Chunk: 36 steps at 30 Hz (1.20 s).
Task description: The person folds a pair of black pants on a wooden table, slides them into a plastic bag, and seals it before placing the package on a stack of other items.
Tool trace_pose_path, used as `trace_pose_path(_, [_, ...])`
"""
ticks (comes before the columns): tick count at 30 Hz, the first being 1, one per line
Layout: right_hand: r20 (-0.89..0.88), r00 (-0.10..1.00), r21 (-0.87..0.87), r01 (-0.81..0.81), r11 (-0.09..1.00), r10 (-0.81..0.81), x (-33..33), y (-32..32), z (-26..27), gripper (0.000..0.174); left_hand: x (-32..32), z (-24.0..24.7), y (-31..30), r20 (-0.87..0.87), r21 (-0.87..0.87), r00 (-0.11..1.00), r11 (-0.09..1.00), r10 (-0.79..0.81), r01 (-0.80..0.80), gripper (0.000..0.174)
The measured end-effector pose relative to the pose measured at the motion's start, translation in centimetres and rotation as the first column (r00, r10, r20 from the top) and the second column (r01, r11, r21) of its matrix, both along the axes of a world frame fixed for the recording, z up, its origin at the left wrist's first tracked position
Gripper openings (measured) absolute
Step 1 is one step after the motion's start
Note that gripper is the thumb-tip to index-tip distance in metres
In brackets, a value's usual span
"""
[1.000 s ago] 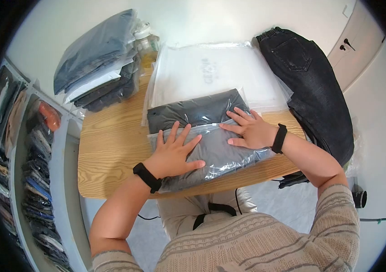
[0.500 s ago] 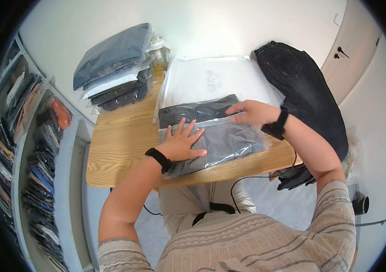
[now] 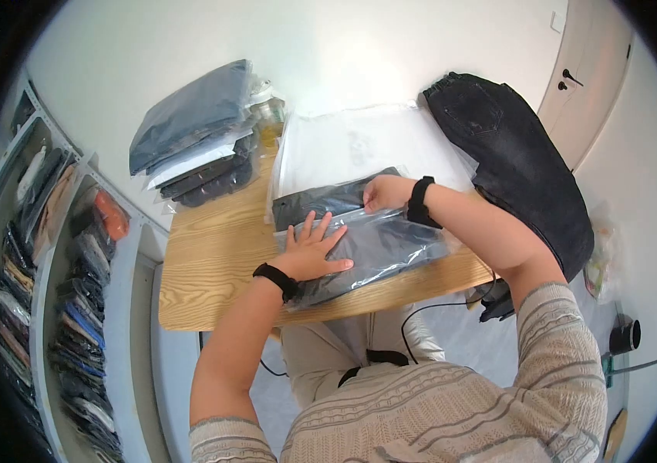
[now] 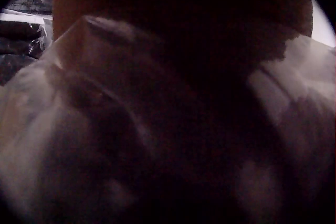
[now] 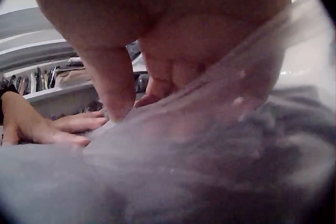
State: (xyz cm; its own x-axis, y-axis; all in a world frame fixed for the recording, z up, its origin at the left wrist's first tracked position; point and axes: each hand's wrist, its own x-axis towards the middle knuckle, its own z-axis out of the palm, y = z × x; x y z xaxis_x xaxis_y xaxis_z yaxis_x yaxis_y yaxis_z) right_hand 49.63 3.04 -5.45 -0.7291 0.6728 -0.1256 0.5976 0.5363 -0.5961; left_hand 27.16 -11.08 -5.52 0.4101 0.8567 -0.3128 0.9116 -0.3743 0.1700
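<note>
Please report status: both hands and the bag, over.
Left hand flat on the clear bag with dark garment. Right hand pinches the bag's far edge. Nothing else on the bag; black jeans beside it.

Head view: bright, even light; fisheye bends the edges, black rim all round.
Glare: white streaks on the bag [image 3: 390, 245].
Left wrist view: almost black, blurred.
Right wrist view: my right hand [image 5: 157, 40] too close, soft focus.
</note>
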Motion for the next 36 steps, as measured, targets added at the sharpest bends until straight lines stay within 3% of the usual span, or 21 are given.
trace_pose_path(6, [0.145,0.988,0.022,0.045,0.999,-0.047,4.8,1.8,2.6,0.028,-0.2,-0.3,0.1,0.02,-0.002,1.0,1.0,0.021,-0.021,0.087])
trace_pose_path(10, [0.248,0.947,-0.07,0.226,0.972,-0.202,8.7,2.1,3.3,0.03,-0.3,-0.1,0.1,0.021,-0.011,1.0,1.0,0.02,-0.019,0.087])
trace_pose_path(13, [0.171,0.953,-0.116,0.27,0.956,-0.248,9.9,1.5,3.0,0.029,-0.2,0.1,0.1,0.018,-0.016,1.0,1.0,0.012,-0.011,0.087])
trace_pose_path(15, [-0.189,0.905,-0.01,0.388,0.922,-0.382,9.7,0.4,2.8,0.031,-0.3,0.1,0.2,0.017,-0.015,1.0,1.0,0.015,-0.014,0.086])
trace_pose_path(17, [-0.194,0.944,0.132,0.296,0.946,-0.268,7.4,-3.2,4.7,0.034,-0.3,-0.3,0.1,0.01,0.009,1.0,1.0,0.007,-0.007,0.086])
trace_pose_path(18, [-0.087,0.973,0.106,0.222,0.969,-0.214,5.8,-5.3,5.5,0.031,-0.2,-0.3,-0.1,0.015,0.002,1.0,1.0,0.016,-0.017,0.086])
trace_pose_path(19, [-0.086,0.996,0.137,-0.024,0.99,0.036,5.1,-6.5,4.0,0.042,-0.1,-0.2,-0.8,0.013,0.012,1.0,1.0,0.003,-0.003,0.085])
trace_pose_path(20, [-0.087,0.995,0.132,-0.032,0.991,0.043,4.8,-7.8,2.9,0.042,-0.2,0.1,-0.8,0.007,0.036,1.0,0.999,-0.015,0.015,0.085])
trace_pose_path(21, [0.111,0.988,0.203,-0.129,0.971,0.108,4.2,-9.4,2.4,0.051,-0.5,0.6,-0.6,0.004,0.031,1.0,0.999,-0.008,0.007,0.085])
trace_pose_path(22, [0.306,0.94,0.253,-0.235,0.938,0.153,3.7,-10.2,2.2,0.06,-0.9,1.3,-0.1,-0.041,0.134,0.995,0.987,-0.086,0.09,0.084])
trace_pose_path(23, [0.301,0.938,0.238,-0.248,0.939,0.171,3.2,-9.9,1.8,0.06,-1.5,1.4,0.1,-0.091,0.221,0.984,0.961,-0.152,0.169,0.083])
trace_pose_path(25, [0.561,0.825,0.275,-0.261,0.925,0.066,2.9,-9.3,1.4,0.075,-1.9,1.3,0.7,-0.1,0.227,0.982,0.957,-0.161,0.181,0.083])
trace_pose_path(36, [0.445,0.892,0.272,-0.221,0.936,0.081,3.6,-7.0,-0.5,0.074,-2.5,-0.2,3.2,0.101,0.154,0.986,0.982,-0.13,0.113,0.083])
